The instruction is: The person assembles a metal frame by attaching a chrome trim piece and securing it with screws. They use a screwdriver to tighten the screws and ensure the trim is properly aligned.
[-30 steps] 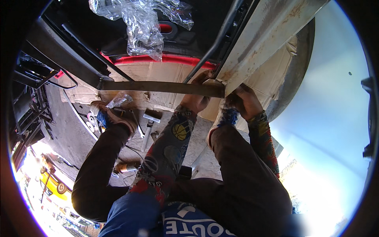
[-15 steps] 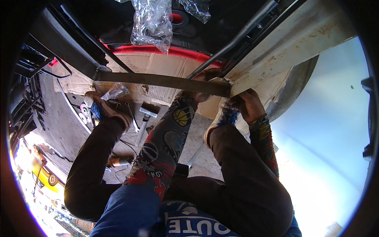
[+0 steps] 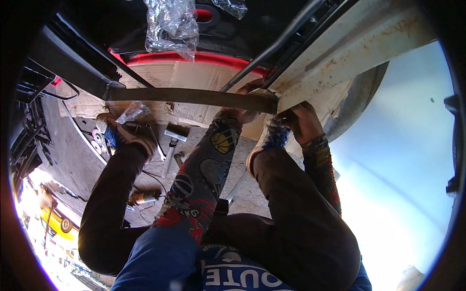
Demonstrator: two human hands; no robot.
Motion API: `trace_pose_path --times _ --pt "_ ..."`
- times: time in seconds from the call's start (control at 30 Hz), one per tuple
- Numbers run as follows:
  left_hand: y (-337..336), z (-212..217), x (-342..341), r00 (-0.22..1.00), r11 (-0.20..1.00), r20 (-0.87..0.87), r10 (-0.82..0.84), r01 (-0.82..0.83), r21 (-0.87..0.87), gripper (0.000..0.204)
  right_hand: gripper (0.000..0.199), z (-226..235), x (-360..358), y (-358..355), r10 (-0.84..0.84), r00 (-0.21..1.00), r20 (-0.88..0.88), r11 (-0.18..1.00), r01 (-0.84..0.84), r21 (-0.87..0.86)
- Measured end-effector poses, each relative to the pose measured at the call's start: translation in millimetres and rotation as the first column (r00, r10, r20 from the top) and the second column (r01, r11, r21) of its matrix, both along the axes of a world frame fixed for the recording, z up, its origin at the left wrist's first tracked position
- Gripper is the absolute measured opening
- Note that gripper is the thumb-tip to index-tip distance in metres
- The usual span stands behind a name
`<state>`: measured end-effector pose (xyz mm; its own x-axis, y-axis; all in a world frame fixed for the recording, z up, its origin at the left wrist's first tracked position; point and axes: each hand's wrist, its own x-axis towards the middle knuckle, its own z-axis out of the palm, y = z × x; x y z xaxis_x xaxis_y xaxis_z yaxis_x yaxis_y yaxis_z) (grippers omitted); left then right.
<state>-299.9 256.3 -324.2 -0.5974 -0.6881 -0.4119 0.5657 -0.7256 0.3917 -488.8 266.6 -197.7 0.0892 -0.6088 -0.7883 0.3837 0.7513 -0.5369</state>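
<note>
Outdoors under a bright sky, you sit on flattened cardboard [image 3: 160,80] spread over rough concrete ground [image 3: 73,160], close beside a rusty, pale metal vehicle body [image 3: 349,43] that fills the upper right of the view. Your left hand [image 3: 245,114], in a patterned sleeve, reaches forward and is closed around the near end of a long flat metal bar [image 3: 194,97], though the bar hides most of the fingers. Your right hand [image 3: 301,121] is curled shut against the lower edge of the body panel, just beside that same bar end; what it grips, if anything, cannot be made out. The bar runs level across the view, from the panel edge on the right to a dark black frame [image 3: 73,63] on the left, and its right end touches the panel where both hands meet. Judging by this, the bar is in position against the panel but is being held there by hand, so any fixing looks unfinished. Further out, between your bent knees, a hammer [image 3: 172,140] lies on the ground. A crumpled clear plastic bag [image 3: 170,24] hangs above the cardboard, and a smaller bag [image 3: 133,111] rests by your left shoe [image 3: 126,138]
</note>
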Motion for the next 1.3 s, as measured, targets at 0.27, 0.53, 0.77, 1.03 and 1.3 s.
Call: trace_pose_path --times 0.27,0.53,0.77,1.03,1.3 --pt "1 26 2 0.951 0.982 -0.256 0.173 -0.148 0.115 0.059 0.029 0 3 -4 0.177 0.945 -0.277 0.906 -0.266 -0.331" --pt "-7 30 6 0.980 0.976 -0.029 0.196 -0.192 0.098 0.060 0.025 -7 2 -14 0.373 0.606 -0.702 0.644 -0.714 -0.275" --pt "-1 34 2 0.962 0.960 -0.087 0.261 -0.248 0.132 0.041 0.037 -20 15 -14 -0.186 0.939 0.290 0.981 0.195 -0.003" --pt "-8 28 9 0.979 0.977 -0.074 0.191 -0.182 0.113 0.044 0.042 -16 12 -13 -0.116 0.882 0.458 0.980 0.177 -0.093" --pt "-6 58 16 0.925 0.994 0.375 0.059 -0.019 -0.111 0.034 0.048 -17 11 -16 -0.093 0.908 0.408 0.990 0.129 -0.060"
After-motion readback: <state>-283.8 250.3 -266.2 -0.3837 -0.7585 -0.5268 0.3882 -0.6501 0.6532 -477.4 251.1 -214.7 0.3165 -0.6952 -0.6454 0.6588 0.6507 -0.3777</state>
